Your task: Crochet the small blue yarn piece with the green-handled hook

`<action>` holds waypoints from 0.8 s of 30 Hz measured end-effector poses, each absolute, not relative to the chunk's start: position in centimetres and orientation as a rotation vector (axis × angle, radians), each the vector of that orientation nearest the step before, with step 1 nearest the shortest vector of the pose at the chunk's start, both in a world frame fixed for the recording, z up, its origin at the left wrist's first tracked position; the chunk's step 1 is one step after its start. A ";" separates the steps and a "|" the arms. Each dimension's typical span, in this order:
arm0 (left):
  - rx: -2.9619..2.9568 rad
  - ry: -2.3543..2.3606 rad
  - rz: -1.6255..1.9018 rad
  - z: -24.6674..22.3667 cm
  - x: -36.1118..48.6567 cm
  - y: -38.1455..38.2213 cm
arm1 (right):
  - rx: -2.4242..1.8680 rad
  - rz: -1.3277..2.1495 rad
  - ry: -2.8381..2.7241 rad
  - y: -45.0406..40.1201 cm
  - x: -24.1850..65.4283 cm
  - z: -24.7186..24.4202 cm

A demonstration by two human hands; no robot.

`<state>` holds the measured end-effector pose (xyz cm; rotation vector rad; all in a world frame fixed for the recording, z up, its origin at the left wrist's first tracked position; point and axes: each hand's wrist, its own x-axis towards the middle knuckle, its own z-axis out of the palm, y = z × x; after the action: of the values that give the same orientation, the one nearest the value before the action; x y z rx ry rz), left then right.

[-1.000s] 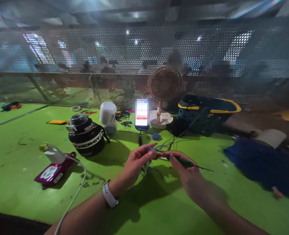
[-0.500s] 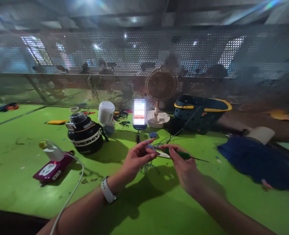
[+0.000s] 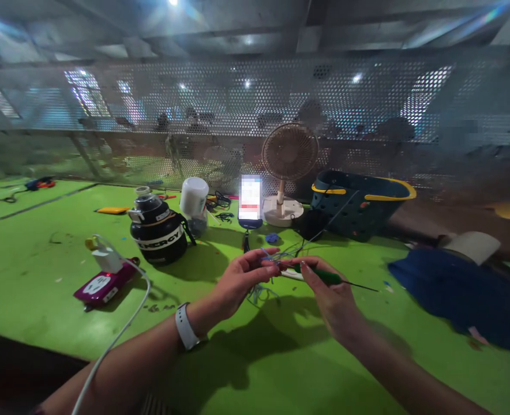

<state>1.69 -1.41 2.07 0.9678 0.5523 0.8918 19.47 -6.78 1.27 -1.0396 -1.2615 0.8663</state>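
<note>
Near the middle of the view, my left hand (image 3: 244,280) pinches a small piece of blue yarn work (image 3: 272,260) between thumb and fingers. Loose yarn ends (image 3: 261,295) hang below it. My right hand (image 3: 330,294) is closed around the green handle (image 3: 324,275) of a thin hooked tool. One end of the tool points at the yarn, and a dark thin rod sticks out to the right. A strand of yarn (image 3: 330,221) runs from the hands up towards the basket. The fingertips of both hands nearly meet.
On the green table (image 3: 160,346) stand a black jug (image 3: 157,233), a lit phone (image 3: 250,199), a fan (image 3: 289,153) and a dark basket (image 3: 359,210). A purple power strip (image 3: 103,287) with a white cable lies left; blue cloth (image 3: 449,288) lies right.
The view has shifted slightly, so the table items appear further right. My left fingers have drawn closer together on the yarn, and the right hand still holds the tool.
</note>
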 end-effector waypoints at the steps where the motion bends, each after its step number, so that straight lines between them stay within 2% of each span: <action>1: 0.977 0.559 0.890 2.0 1.7 -1.4 | -1.047 0.867 -1.268 -6.9 19.5 1.2; 12: 1.012 0.587 0.991 -0.3 2.2 -1.3 | -1.157 0.811 -1.362 -8.3 18.7 2.1; 15: 1.052 0.622 1.016 -0.3 2.3 -1.6 | -1.203 0.604 -1.501 -8.5 18.4 1.6; 21: 1.055 0.590 1.031 -0.3 2.6 -2.0 | -1.150 -0.025 -1.907 -8.3 18.3 0.0; 24: 0.983 0.568 0.976 0.0 2.4 -2.2 | -1.111 -0.175 -1.962 -8.0 18.5 -0.6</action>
<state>2.44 -2.16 -0.03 0.9831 0.5677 0.9764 18.53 -7.95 -0.56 -1.1110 -1.9617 -0.1746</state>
